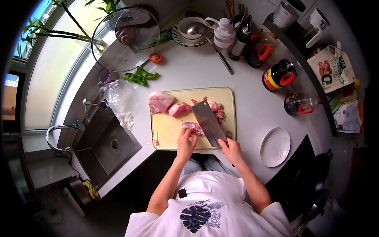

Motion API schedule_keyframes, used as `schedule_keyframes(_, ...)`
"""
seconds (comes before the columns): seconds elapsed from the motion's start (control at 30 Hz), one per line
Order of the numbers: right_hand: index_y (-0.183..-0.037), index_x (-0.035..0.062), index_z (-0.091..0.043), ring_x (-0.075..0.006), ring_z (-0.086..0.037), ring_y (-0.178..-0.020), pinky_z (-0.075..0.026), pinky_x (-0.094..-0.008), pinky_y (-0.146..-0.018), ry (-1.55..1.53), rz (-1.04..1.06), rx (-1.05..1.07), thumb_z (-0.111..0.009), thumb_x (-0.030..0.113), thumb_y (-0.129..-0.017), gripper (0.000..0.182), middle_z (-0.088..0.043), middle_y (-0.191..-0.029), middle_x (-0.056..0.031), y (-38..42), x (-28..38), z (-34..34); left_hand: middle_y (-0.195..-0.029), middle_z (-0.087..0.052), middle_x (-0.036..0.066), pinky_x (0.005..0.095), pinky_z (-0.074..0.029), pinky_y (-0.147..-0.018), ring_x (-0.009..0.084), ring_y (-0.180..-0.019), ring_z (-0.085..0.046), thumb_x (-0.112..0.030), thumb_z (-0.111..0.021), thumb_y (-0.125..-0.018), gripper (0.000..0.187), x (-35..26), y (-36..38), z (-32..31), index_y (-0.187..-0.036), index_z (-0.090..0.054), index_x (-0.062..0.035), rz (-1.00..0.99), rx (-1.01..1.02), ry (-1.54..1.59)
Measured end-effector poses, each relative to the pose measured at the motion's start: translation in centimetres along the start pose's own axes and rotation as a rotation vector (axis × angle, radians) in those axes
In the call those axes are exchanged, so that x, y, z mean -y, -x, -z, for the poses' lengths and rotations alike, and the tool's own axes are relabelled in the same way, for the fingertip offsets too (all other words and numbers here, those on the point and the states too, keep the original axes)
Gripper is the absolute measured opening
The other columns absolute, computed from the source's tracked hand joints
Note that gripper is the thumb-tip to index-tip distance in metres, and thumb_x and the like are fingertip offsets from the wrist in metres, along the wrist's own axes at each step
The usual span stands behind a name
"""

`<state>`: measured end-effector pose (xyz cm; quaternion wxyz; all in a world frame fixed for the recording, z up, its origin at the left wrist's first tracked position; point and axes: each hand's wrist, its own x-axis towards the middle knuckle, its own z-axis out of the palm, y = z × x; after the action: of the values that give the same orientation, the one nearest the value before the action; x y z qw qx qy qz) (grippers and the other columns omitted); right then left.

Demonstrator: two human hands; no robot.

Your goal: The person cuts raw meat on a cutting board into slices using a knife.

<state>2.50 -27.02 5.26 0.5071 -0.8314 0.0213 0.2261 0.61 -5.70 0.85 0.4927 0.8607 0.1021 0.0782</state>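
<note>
A cream cutting board lies on the counter in front of me. My right hand is wrapped round the handle of a broad cleaver, whose blade slants up and left over the board. My left hand has its fingers bent together on a small piece of meat, just left of the blade. Behind it lie a large piece of raw meat and a smaller piece. Cut meat is heaped beyond the blade, partly hidden by it. A small scrap rests at the board's left.
Left are a sink, a plastic bag and green peppers, with a cut tomato and glass lid behind. A bowl with a ladle stands at the back. Right are sauce bottles and a white plate.
</note>
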Motion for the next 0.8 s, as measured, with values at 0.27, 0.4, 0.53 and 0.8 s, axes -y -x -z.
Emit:
schedule_keyframes(0.27, -0.084, -0.0008, -0.063, -0.0199, -0.053, -0.05, -0.042, -0.0361, -0.05, 0.06, 0.042, -0.044, -0.062, 0.03, -0.097, 0.034, -0.055, -0.058, -0.0118, -0.1, -0.6, -0.4, -0.091, -0.06, 0.012, 0.0359, -0.05, -0.068, 0.0236, -0.077, -0.062, 0.002, -0.072, -0.08, 0.017, -0.6, -0.9, -1.8, -0.094, -0.062, -0.0003, 0.053, -0.063, -0.035)
schedule_keyframes(0.4, -0.091, -0.0024, -0.067, -0.0321, -0.058, -0.054, -0.044, -0.0409, -0.054, 0.061, 0.029, -0.049, -0.064, 0.029, -0.096, 0.032, -0.058, -0.064, -0.0208, -0.2, -0.4, -1.1, -0.08, -0.061, 0.01, 0.0333, -0.05, -0.065, 0.0209, -0.069, -0.062, 0.002, -0.071, -0.081, 0.013, 0.0, -0.7, -1.7, -0.089, -0.06, 0.0014, 0.111, -0.078, -0.097)
schedule_keyframes(0.53, -0.09, -0.0027, -0.067, -0.0355, -0.06, -0.056, -0.045, -0.0418, -0.054, 0.084, 0.049, -0.045, -0.064, 0.028, -0.096, 0.032, -0.059, -0.065, -0.0218, 0.3, 0.1, -1.0, -0.072, -0.062, 0.007, 0.0277, -0.049, -0.062, 0.0133, -0.064, -0.06, 0.003, -0.067, -0.084, 0.009, -0.2, 0.0, -0.9, -0.085, -0.058, 0.0017, 0.269, -0.109, 0.087)
schedule_keyframes(0.8, -0.09, -0.0029, -0.067, -0.044, -0.064, -0.072, -0.048, -0.0454, -0.059, 0.104, 0.031, -0.029, -0.063, 0.03, -0.096, 0.033, -0.063, -0.077, -0.0259, -0.8, 2.0, -3.1, -0.07, -0.058, 0.002, 0.024, -0.046, -0.06, 0.0078, -0.063, -0.052, 0.002, -0.067, -0.086, 0.01, 1.3, 0.9, -2.3, -0.085, -0.057, 0.0001, 0.3, -0.192, 0.245)
